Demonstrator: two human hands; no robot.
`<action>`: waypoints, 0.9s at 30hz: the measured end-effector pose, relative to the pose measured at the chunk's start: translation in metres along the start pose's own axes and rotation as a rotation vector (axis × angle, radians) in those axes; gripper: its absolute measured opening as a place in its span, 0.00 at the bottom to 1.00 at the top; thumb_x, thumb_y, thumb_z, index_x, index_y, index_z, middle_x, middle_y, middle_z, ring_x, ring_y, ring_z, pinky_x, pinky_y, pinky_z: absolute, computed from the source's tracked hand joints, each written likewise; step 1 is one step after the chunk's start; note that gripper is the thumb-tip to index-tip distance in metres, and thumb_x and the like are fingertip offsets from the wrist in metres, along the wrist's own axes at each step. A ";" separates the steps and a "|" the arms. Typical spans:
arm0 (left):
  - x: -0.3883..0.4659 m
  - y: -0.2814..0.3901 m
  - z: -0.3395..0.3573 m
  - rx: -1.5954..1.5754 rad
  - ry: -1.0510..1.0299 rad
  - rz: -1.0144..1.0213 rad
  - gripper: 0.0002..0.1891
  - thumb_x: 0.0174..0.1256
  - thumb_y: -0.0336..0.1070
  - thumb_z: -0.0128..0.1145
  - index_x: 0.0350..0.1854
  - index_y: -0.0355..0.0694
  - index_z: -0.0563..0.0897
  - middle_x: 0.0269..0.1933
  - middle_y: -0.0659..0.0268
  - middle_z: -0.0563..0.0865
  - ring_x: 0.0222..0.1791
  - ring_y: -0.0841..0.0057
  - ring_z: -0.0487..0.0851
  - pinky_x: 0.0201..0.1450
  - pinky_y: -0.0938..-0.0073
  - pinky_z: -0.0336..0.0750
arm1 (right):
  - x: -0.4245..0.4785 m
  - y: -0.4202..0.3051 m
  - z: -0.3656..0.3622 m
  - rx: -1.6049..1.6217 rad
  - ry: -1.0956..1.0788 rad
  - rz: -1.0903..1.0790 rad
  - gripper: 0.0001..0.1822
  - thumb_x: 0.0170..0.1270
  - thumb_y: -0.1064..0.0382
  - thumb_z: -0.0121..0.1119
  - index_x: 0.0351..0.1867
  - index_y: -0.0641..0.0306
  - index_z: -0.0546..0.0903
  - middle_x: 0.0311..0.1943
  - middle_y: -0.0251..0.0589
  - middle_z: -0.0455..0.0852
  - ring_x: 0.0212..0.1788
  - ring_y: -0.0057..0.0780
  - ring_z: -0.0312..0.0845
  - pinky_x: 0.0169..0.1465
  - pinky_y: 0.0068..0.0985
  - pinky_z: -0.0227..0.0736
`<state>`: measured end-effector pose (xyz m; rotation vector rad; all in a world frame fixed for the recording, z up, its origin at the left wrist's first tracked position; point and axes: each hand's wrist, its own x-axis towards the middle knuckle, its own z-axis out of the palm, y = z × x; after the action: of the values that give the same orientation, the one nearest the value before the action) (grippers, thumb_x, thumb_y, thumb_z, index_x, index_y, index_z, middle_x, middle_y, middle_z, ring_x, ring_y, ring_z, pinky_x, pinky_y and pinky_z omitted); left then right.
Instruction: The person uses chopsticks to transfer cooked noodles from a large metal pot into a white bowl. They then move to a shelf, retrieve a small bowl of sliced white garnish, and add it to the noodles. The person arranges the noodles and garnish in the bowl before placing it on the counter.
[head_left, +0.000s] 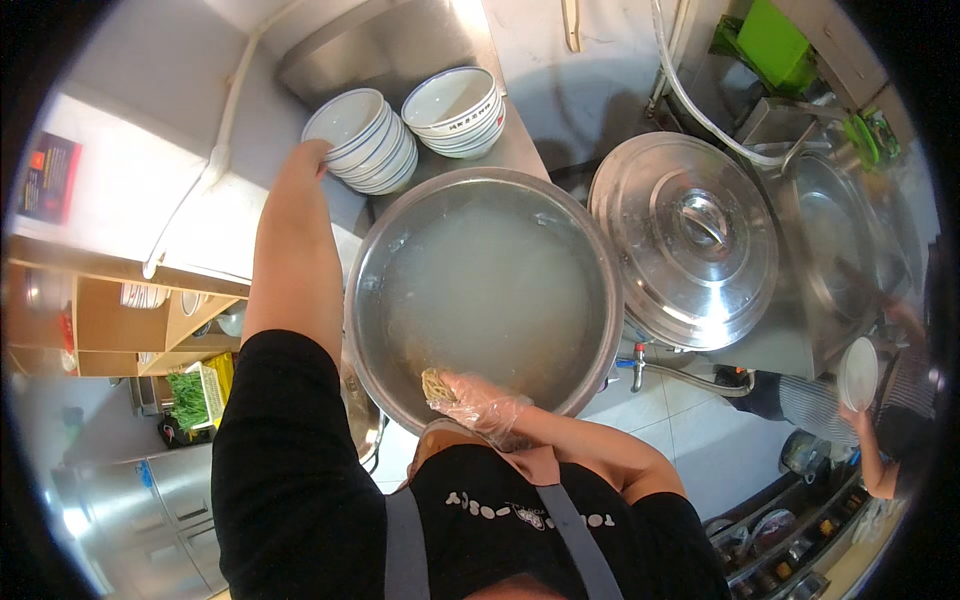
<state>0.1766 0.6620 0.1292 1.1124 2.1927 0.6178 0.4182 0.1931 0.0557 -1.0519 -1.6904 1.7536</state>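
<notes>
My left hand (313, 156) reaches forward to a stack of white bowls with blue rims (375, 142) and grips the rim of a top one; some fingers are hidden. Beside it stands a second bowl stack (456, 112), bearing printed writing. Directly before me is a large round metal pot (480, 174) of cloudy, greyish liquid (487, 277). My right hand (476, 401), in a clear plastic glove, is over the pot's near edge. It holds a yellowish clump of noodle-like strands (437, 385).
To the right sits a big pot's metal lid (684, 240), with a basin (832, 232) beyond. A hose (690, 112) hangs above it. A tap (638, 367) projects low down. At far right another person's hand (851, 416) holds a white bowl (857, 373). Wooden shelves (112, 322) stand left.
</notes>
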 end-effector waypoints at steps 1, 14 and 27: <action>0.004 -0.002 0.003 -0.026 0.037 -0.082 0.13 0.56 0.45 0.63 0.40 0.45 0.81 0.34 0.68 0.80 0.27 0.79 0.78 0.24 0.78 0.75 | 0.000 -0.001 0.000 -0.013 -0.010 0.015 0.18 0.68 0.59 0.58 0.53 0.69 0.73 0.42 0.49 0.84 0.42 0.37 0.79 0.49 0.32 0.73; -0.017 0.085 -0.005 0.327 -0.006 0.098 0.19 0.63 0.31 0.46 0.54 0.30 0.77 0.49 0.43 0.83 0.31 0.56 0.88 0.26 0.60 0.83 | 0.004 0.005 0.001 0.076 0.054 0.133 0.20 0.68 0.57 0.58 0.53 0.71 0.72 0.43 0.54 0.82 0.42 0.42 0.76 0.51 0.34 0.70; -0.166 -0.020 -0.042 -0.895 -0.549 0.037 0.22 0.62 0.22 0.50 0.56 0.17 0.63 0.53 0.34 0.73 0.51 0.42 0.80 0.55 0.49 0.83 | -0.012 -0.016 -0.008 -0.237 0.116 0.051 0.21 0.69 0.54 0.54 0.55 0.68 0.73 0.49 0.58 0.81 0.50 0.50 0.78 0.55 0.37 0.71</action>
<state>0.2151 0.5079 0.1956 0.7050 1.2029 1.0209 0.4290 0.1904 0.0738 -1.2838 -1.8445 1.5156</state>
